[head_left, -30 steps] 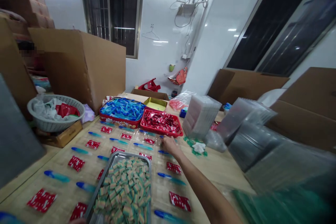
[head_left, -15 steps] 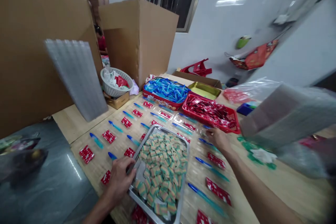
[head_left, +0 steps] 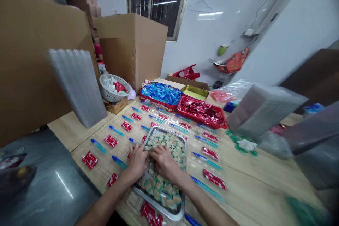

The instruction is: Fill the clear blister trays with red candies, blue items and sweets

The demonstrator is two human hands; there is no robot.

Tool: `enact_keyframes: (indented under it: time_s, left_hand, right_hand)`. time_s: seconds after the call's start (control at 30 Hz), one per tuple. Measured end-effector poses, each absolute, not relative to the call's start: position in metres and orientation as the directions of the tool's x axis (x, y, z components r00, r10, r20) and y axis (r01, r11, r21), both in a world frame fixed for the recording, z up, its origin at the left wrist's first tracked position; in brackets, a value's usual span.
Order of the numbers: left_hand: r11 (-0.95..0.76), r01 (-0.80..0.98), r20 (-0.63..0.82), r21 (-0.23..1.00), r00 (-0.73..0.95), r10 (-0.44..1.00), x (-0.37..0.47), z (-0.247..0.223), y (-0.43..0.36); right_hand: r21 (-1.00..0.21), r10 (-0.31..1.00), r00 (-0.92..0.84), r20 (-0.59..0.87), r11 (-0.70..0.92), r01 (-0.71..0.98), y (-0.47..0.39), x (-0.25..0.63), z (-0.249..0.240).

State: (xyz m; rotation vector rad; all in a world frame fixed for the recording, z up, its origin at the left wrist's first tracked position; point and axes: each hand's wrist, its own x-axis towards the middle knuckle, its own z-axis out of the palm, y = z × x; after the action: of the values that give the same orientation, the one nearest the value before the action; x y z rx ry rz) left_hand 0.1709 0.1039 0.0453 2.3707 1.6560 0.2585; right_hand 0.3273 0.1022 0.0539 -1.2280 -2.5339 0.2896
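Observation:
A metal tray (head_left: 182, 203) on the table holds many small square pieces (head_left: 159, 183) striped in green and tan. My left hand (head_left: 137, 160) is over the tray's left side, its fingers curled. My right hand (head_left: 164, 161) is beside it above the pieces, fingertips bent down and pressed together. What either hand holds is hidden by the fingers. Around the tray lie clear plastic blister sheets with blue pens (head_left: 208, 161) and red patterned packets (head_left: 214, 179) set in rows.
Behind the rows stand a tin of blue pens (head_left: 161, 93), a red basket of red packets (head_left: 201, 111) and a gold tin (head_left: 196, 93). Stacks of clear plastic trays (head_left: 79, 88) stand left and right (head_left: 262, 111). A white basket (head_left: 113, 93) sits by cardboard boxes (head_left: 148, 46).
My right hand has moved left from the far rows to the tray, beside my left hand. My left hand has shifted from the tray's left rim over the pieces. The view has turned slightly right.

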Motion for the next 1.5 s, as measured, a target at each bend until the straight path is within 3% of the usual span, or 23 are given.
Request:
enact_keyframes:
  time_s: [0.2,0.43,0.53,0.6,0.67,0.77,0.9,1.03,1.17,1.27,1.5]
  left_hand:
    - [-0.367,0.866,0.041,0.341,0.376,0.926,0.162,0.035,0.104]
    - [-0.429,0.825,0.131,0.368,0.410,0.902,0.159,0.031,0.109]
    - [-0.418,0.818,0.137,0.395,0.397,0.907,0.160,0.035,0.109]
    - [-0.390,0.812,0.144,0.435,0.365,0.920,0.160,0.039,0.108]
    - [-0.325,0.766,0.140,0.555,0.299,0.944,0.159,0.043,0.105]
    - [-0.200,0.635,0.071,0.746,0.223,0.972,0.155,0.044,0.099]
    - [-0.101,0.523,-0.001,0.846,0.190,0.982,0.151,0.037,0.090]
    - [0.019,0.368,-0.083,0.930,0.158,0.984,0.152,0.032,0.081]
    - [0.253,0.011,-0.253,0.967,0.102,0.962,0.158,0.039,0.070]
    - [0.315,-0.104,-0.307,0.943,0.081,0.948,0.160,0.045,0.064]
    - [0.305,-0.159,-0.301,0.939,0.047,0.952,0.161,0.041,0.057]
  right_hand:
    - [-0.143,0.764,-0.635,0.115,0.645,0.750,0.112,0.315,0.047]
    - [-0.142,0.694,-0.694,0.193,0.720,0.680,0.120,0.325,0.033]
    - [-0.233,0.717,-0.646,0.263,0.697,0.679,0.119,0.329,0.031]
    - [-0.379,0.779,-0.541,0.315,0.627,0.681,0.116,0.331,0.032]
    - [-0.578,0.862,-0.398,0.314,0.506,0.640,0.112,0.334,0.034]
    - [-0.821,0.941,-0.272,0.202,0.314,0.477,0.105,0.336,0.037]
    - [-0.979,0.973,-0.220,0.070,0.109,0.173,0.098,0.337,0.037]
    - [-0.980,0.975,-0.198,-0.102,-0.132,-0.146,0.089,0.332,0.033]
    - [-0.923,0.947,-0.237,-0.217,-0.278,-0.267,0.081,0.327,0.033]
    - [-0.923,0.949,-0.226,-0.218,-0.276,-0.269,0.078,0.324,0.033]
    - [-0.976,0.985,-0.130,-0.117,-0.139,-0.171,0.074,0.314,0.024]
